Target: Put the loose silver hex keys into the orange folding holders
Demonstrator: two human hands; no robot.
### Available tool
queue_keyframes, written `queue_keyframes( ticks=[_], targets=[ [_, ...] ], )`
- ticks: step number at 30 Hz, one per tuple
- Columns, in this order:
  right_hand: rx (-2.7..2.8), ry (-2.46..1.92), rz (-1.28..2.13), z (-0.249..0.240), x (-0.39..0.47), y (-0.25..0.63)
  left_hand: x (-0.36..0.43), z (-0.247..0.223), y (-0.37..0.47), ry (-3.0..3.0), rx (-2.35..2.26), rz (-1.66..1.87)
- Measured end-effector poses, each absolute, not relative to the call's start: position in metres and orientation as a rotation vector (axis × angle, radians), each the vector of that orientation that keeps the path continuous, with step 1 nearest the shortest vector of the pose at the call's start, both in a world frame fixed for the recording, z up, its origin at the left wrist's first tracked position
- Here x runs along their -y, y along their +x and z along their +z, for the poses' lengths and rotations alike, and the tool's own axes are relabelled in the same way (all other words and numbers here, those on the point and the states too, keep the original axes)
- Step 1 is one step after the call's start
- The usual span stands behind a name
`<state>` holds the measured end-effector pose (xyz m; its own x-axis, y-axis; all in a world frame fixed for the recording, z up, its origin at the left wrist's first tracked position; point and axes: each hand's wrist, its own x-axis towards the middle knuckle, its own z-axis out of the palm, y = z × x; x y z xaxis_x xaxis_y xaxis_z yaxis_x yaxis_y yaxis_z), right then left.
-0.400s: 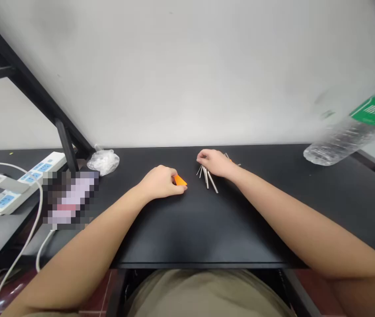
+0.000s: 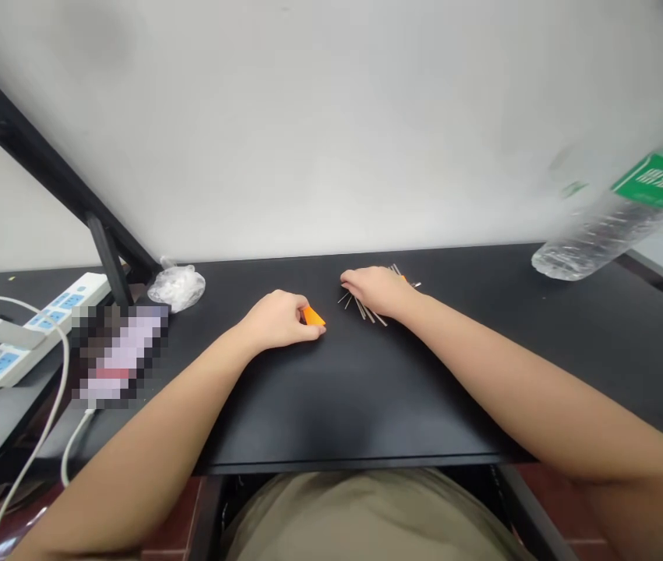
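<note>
Nearest, the bare front of the desk point(image 2: 331, 405) lay between the two forearms, so any rod that rolled toward the person would have met little to stop it before the edge. At the left, a white cable point(image 2: 88, 416) ran from a phone-like device point(image 2: 124, 351), blurred out, and passed close to the left forearm in view; a sweep of that arm might have snagged it.

Farther in, the left hand point(image 2: 284, 319) was closed in a pinch, thumb and fingers around an orange piece point(image 2: 313, 316) just above or on the desk. Its pointed end stuck out past the fingertips, and a loose pinch could have let it twist or slip.

Just beyond, the right hand point(image 2: 379, 290) was curled low over thin metal rods point(image 2: 361, 309) that fanned out on both sides of it. Whether its fingers gripped any could not be told. Pressing down unevenly might have scattered them, and their narrow ends could have pricked a fingertip. A bit of orange point(image 2: 404, 278) showed behind the wrist, easily overlooked there.

At the back, a crumpled clear bag point(image 2: 177, 288) and a plastic bottle point(image 2: 605, 226) sat well apart from the hands, posing little risk.
</note>
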<state>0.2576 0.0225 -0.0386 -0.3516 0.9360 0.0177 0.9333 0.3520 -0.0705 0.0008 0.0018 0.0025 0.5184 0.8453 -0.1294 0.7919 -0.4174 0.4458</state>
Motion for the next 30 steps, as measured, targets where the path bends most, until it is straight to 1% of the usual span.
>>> queue_keyframes(
  ticks=[4, 10, 12, 17, 23, 25, 30],
  targets=[
    [2.478, -1.813, -0.142, -0.034, -0.019, 0.258, -0.004, 0.001, 0.0, 2.313, -1.345, 0.155],
    [2.313, -1.961, -0.134, -0.008, -0.003, 0.273, -0.007, -0.001, -0.002, 2.333, -1.314, 0.153],
    [2.355, -1.974, -0.026, 0.001, 0.006, 0.285, -0.007, 0.0, -0.001, 2.335, -1.317, 0.142],
    [2.465, -1.957, 0.428, 0.003, 0.023, 0.299, -0.006, 0.002, 0.001, 2.34, -1.329, 0.138],
    [2.253, -1.791, 0.658, -0.005, 0.023, 0.28, -0.006, 0.003, 0.0, 2.347, -1.315, 0.154],
    [2.26, -1.712, 0.606, -0.008, 0.022, 0.278, -0.006, 0.003, 0.0, 2.343, -1.311, 0.156],
    [2.473, -1.594, 0.231, -0.017, 0.02, 0.283, -0.006, 0.002, 0.0, 2.362, -1.311, 0.154]
  ],
)
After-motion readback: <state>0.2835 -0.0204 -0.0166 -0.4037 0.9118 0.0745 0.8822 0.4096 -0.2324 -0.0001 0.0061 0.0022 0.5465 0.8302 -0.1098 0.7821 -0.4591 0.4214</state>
